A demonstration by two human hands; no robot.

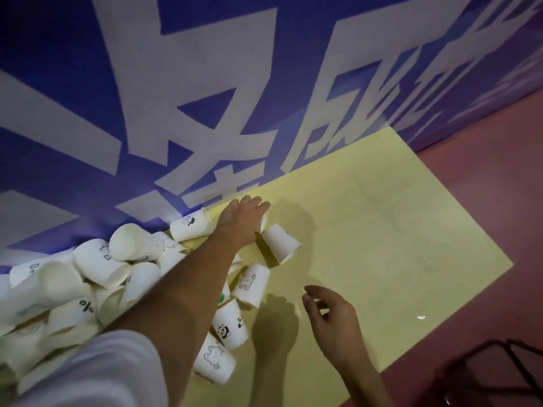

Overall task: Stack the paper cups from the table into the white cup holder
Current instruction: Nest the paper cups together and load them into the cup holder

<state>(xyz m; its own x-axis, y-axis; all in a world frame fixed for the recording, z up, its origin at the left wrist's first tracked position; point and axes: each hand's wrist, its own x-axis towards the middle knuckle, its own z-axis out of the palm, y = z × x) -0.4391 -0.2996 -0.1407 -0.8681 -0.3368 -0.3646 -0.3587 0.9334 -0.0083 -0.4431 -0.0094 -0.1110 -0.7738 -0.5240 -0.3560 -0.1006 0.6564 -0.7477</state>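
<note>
Left hand (245, 214) lies over a cup (264, 222) (grip hidden, cannot tell); right hand (332, 314) relaxed, empty, above table (396, 230); cups (117, 259) piled left.

Setting: indoor event or display hall, by the look of its fittings. Backdrop: a wall-sized purple-blue banner (205, 83) printed with very large white characters, running down to a reddish-pink floor (484, 215). Furnishings: one pale yellow table (382, 230) set against the banner, heaped at its left end with white paper cups (88, 274); a dark metal frame (499, 374) stands on the floor nearby.
</note>
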